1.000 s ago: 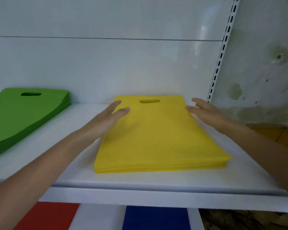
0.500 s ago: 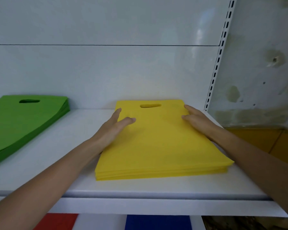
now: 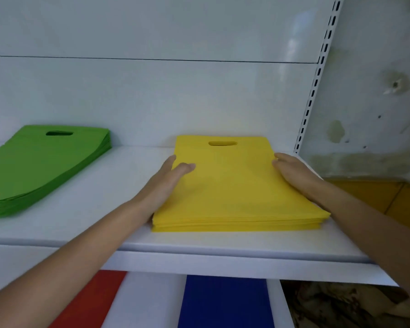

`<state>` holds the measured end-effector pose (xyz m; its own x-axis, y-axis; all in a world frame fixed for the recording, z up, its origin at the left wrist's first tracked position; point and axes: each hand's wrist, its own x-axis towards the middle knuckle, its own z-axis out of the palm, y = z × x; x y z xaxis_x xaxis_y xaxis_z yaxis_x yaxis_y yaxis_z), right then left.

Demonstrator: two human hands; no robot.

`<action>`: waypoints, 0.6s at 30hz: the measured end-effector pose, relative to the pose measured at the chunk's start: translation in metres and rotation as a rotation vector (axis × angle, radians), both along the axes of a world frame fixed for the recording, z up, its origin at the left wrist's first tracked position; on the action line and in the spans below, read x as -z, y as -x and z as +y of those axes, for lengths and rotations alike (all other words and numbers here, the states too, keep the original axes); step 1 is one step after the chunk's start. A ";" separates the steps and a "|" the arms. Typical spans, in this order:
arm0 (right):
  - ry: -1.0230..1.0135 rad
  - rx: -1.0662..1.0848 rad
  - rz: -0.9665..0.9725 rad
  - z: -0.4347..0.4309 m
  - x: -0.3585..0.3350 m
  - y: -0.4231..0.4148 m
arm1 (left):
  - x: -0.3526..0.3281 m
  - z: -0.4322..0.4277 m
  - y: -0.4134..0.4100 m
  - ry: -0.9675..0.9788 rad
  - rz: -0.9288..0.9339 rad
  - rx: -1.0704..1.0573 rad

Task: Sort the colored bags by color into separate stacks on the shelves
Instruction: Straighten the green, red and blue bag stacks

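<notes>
While our left hand (image 3: 166, 183) and right hand (image 3: 294, 176) press straight-fingered against opposite sides of the flat yellow fabric-bag stack (image 3: 234, 190) on the white metal shelf (image 3: 100, 209), we judge it light, limp, slide-prone: hold both edges together.

A glossy white back panel (image 3: 152, 95) rises behind the shelf (image 3: 92, 200); a slotted white upright (image 3: 314, 91) runs along its right edge. Past the shelf's right end stands a stained, pitted wall (image 3: 376, 107), with an orange surface (image 3: 374, 195) at its foot and mottled brown material (image 3: 336, 304) below.
</notes>
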<state>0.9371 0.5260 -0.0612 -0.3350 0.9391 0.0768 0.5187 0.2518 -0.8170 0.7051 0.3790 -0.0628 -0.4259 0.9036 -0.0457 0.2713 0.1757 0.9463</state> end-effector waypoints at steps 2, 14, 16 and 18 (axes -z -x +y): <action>-0.026 0.005 -0.038 0.001 -0.001 -0.001 | -0.004 -0.009 -0.002 0.012 -0.020 0.006; -0.281 -0.020 -0.024 -0.080 -0.047 0.033 | -0.035 -0.111 0.051 -0.259 0.240 -0.021; -0.350 -0.102 -0.026 -0.110 -0.044 0.069 | -0.032 -0.140 0.069 -0.275 0.255 -0.037; -0.419 -0.165 -0.023 -0.143 -0.040 0.104 | -0.026 -0.174 0.087 -0.311 0.260 -0.034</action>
